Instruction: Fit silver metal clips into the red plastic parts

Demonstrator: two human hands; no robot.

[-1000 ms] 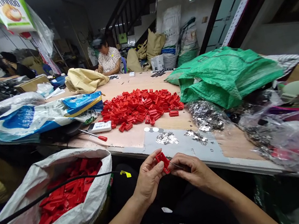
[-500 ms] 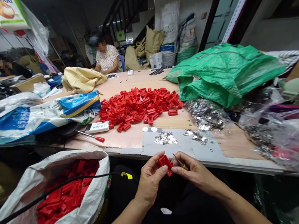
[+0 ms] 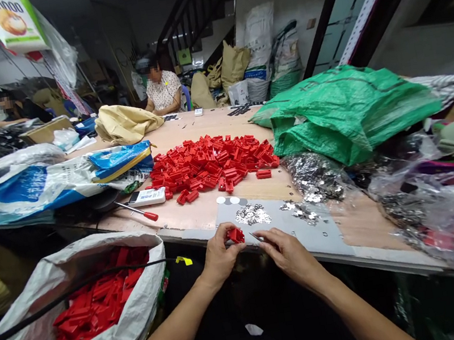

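Observation:
My left hand point(image 3: 222, 256) pinches a small red plastic part point(image 3: 236, 236) between thumb and fingers, just over the table's front edge. Beside it, my right hand point(image 3: 285, 251) is closed round a thin tool with a metal tip point(image 3: 255, 237); its handle is hidden by the fingers. The tip points toward the red part and stands a little apart from it. Beyond my hands, small silver metal pieces point(image 3: 253, 214) lie on a grey mat point(image 3: 331, 231). A second small pile of metal pieces point(image 3: 303, 212) lies to their right.
A heap of red parts point(image 3: 213, 163) covers the table's middle. An open white sack point(image 3: 146, 312) of red parts stands at left. A red-handled screwdriver point(image 3: 145, 214) lies near a white box point(image 3: 147, 197). A green sack point(image 3: 341, 106) sits at right. A person point(image 3: 163, 91) sits across.
My left hand has moved left and up with the red part and turned it. My right hand has drawn apart from it, the tool tip now pointing left.

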